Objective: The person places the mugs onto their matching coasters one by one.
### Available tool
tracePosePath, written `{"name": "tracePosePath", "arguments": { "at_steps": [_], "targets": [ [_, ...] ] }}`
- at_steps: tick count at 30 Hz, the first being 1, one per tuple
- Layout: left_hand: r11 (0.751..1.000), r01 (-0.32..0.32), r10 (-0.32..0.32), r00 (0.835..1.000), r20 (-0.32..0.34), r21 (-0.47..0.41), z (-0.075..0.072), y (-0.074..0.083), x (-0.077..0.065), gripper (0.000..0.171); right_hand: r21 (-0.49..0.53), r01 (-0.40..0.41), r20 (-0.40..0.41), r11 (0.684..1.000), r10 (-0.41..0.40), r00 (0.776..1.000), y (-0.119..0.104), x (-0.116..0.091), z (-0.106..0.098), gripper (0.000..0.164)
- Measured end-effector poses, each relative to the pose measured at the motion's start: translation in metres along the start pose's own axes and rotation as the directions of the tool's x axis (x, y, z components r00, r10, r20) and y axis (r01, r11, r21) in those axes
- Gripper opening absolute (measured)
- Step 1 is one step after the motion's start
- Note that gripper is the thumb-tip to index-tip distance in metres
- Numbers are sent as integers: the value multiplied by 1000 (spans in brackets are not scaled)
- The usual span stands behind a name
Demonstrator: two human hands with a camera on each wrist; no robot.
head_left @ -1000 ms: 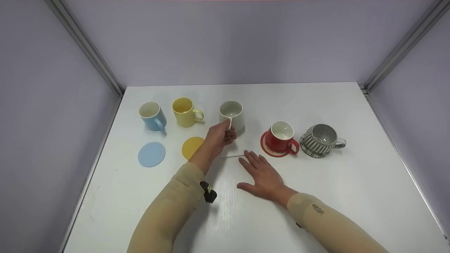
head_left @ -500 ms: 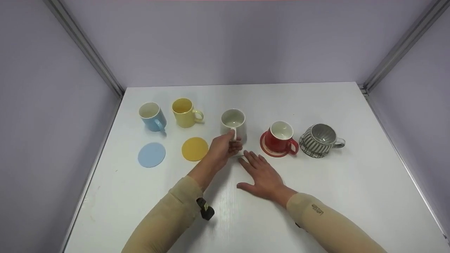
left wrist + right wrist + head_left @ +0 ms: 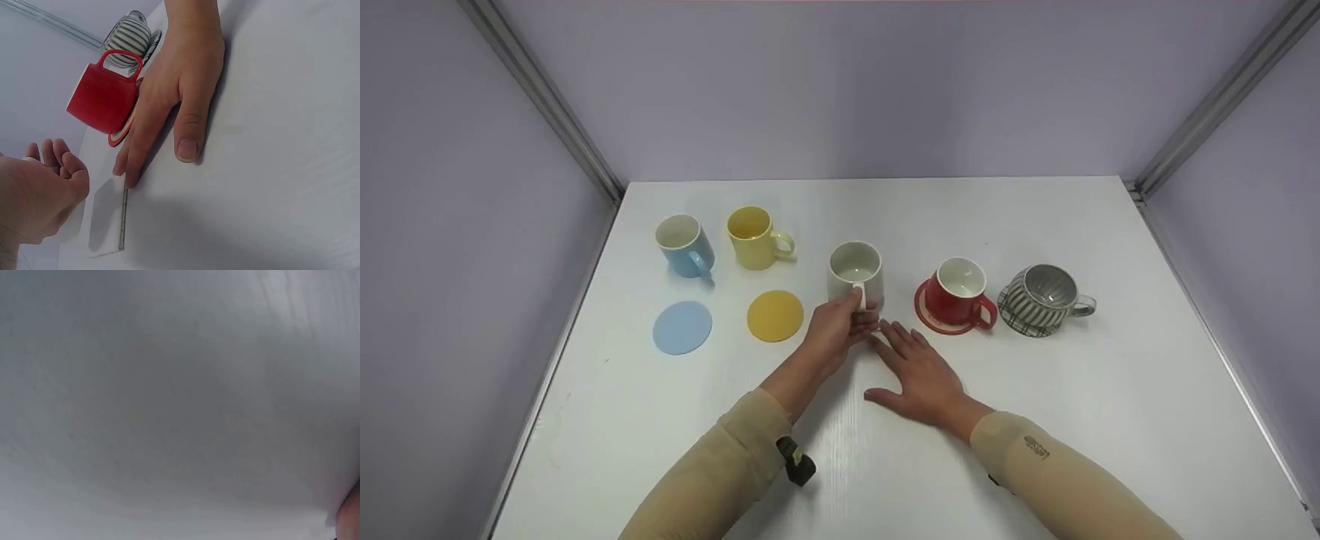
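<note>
My left hand (image 3: 840,326) grips the handle of a white mug (image 3: 855,266), which is upright in the middle of the table. In the left wrist view its fingers curl, and most of the mug is hidden behind them. Whether the mug's base touches the surface beneath cannot be made out. My right hand (image 3: 922,379) lies flat on the table with fingers spread. Its fingertips touch a thin flat white piece, seen in the left wrist view as a narrow dark edge (image 3: 123,219). The right wrist view shows mostly blurred white tabletop.
A red mug (image 3: 952,296) stands on a red coaster (image 3: 924,316), and a striped mug (image 3: 1039,300) on a checked coaster (image 3: 1024,326). To the left are a blue mug (image 3: 686,247), a yellow mug (image 3: 754,240), a blue coaster (image 3: 682,328) and a yellow coaster (image 3: 775,316).
My left hand has brought the white mug nearer to me, toward the right fingertips, and it now covers most of the thin edge line. The right hand stays in place.
</note>
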State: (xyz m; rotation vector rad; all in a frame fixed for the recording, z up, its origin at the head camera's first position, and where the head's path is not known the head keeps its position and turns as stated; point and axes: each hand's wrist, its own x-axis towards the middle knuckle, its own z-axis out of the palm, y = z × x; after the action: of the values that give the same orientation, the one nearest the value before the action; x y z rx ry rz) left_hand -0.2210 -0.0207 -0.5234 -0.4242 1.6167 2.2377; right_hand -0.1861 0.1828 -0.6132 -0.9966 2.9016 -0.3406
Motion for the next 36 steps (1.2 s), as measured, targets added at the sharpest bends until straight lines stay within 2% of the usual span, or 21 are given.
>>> {"name": "tracePosePath", "arguments": {
  "at_steps": [8, 15, 29, 36],
  "targets": [
    [999, 19, -19, 1000, 2, 48, -9, -4, -3, 48, -10, 1, -8, 1000, -1, 1000, -1, 0, 0, 92],
    [998, 24, -24, 1000, -8, 60, -12, -9, 0, 49, -17, -18, 26, 1000, 18, 1000, 0, 1, 1, 93],
    [999, 6, -5, 1000, -28, 34, -15, -17, 7, 46, -24, 23, -33, 999, -24, 999, 0, 2, 2, 93],
    [999, 13, -12, 1000, -23, 36, -17, -18, 9, 46, -22, 22, -37, 1000, -23, 999, 0, 1, 1, 93]
  ]
}}
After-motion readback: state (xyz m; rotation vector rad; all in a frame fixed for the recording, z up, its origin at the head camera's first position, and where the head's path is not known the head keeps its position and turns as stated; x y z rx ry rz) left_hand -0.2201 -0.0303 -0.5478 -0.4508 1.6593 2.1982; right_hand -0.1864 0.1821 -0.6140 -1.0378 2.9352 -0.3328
